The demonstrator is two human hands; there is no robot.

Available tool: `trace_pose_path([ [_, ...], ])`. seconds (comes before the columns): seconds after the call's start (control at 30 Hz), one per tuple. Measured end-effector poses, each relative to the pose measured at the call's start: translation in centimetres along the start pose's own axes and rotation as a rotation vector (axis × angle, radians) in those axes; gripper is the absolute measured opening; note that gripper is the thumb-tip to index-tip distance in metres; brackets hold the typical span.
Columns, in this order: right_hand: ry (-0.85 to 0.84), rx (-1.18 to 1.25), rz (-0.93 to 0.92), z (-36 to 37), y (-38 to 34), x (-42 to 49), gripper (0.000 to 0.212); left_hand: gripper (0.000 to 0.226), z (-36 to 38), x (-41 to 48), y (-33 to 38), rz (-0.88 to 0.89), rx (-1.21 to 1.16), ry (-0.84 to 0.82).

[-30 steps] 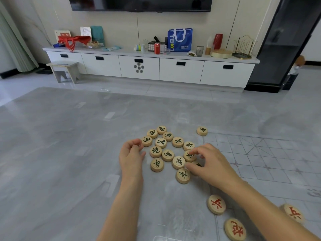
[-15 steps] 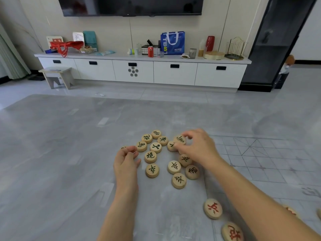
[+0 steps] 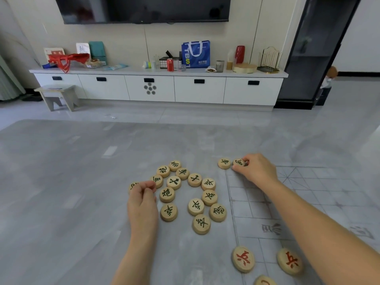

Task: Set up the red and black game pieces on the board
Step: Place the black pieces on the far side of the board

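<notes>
Right hand (image 3: pixel 258 171) pinches a black-lettered xiangqi piece (image 3: pixel 239 162); left hand (image 3: pixel 142 197) curls over a half-hidden piece (image 3: pixel 132 185), its grip unclear.

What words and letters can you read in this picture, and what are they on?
"TBS", down the blue tote bag.
"兵", red, on the left red-lettered wooden disc and the right red-lettered wooden disc.
"炮", black, on the black-lettered wooden disc mid-cluster.
"士", black, on the disc just beyond it.
Unreadable: the printed grey board, the red can, the disc gripped by the left hand, the disc pinched by the right hand.
</notes>
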State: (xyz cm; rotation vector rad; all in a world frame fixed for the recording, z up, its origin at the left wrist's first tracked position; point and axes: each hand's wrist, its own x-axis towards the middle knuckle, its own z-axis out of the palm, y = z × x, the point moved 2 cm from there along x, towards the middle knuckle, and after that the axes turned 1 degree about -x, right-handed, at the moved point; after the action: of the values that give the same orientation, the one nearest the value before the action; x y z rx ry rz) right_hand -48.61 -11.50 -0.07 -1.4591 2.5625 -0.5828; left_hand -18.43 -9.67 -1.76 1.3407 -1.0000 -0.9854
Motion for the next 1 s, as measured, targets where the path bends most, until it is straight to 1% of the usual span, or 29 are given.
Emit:
trace_pose_path([
  [0.13,0.004,0.006,-0.025,0.3,0.2,0.0,0.038,0.029,0.1,0.1,-0.1,-0.001,0.008,0.009],
  [0.27,-0.037,0.014,-0.050,-0.2,0.5,-0.6,0.049,0.028,0.1,0.1,-0.2,0.004,0.008,0.003],
  [0.33,-0.074,0.021,-0.051,-0.8,0.3,-1.8,0.063,0.029,0.1,0.2,-0.3,0.006,0.011,0.002],
  [0.4,-0.078,0.044,-0.078,-1.3,-0.1,-3.4,0.069,0.030,0.1,0.3,-0.3,0.000,0.010,0.001],
  [0.47,-0.087,0.083,-0.145,-1.7,-0.7,-5.5,0.069,0.030,0.0,0.3,-0.3,-0.003,0.006,-0.002],
  [0.5,-0.117,0.103,-0.186,-1.8,-1.1,-6.6,0.068,0.030,0.0,0.3,-0.3,-0.004,0.003,-0.004],
  [0.6,-0.273,0.127,-0.310,-1.8,-2.3,-9.7,0.061,0.031,0.0,0.4,-0.4,0.004,0.009,-0.012],
  [0.67,-0.367,0.097,-0.376,-1.9,-2.7,-10.9,0.059,0.031,0.0,0.3,-0.5,0.027,0.019,-0.011],
  [0.73,-0.413,0.024,-0.427,-2.1,-3.1,-11.4,0.064,0.030,-0.1,0.0,-0.5,0.057,0.040,-0.007],
  [0.83,-0.424,-0.046,-0.476,-2.0,-3.4,-11.6,0.067,0.031,-0.1,-0.2,-0.5,0.093,0.065,-0.003],
  [1.0,-0.354,-0.054,-0.497,-1.5,-3.2,-12.1,0.057,0.028,0.1,-0.6,0.0,0.106,0.081,-0.005],
])
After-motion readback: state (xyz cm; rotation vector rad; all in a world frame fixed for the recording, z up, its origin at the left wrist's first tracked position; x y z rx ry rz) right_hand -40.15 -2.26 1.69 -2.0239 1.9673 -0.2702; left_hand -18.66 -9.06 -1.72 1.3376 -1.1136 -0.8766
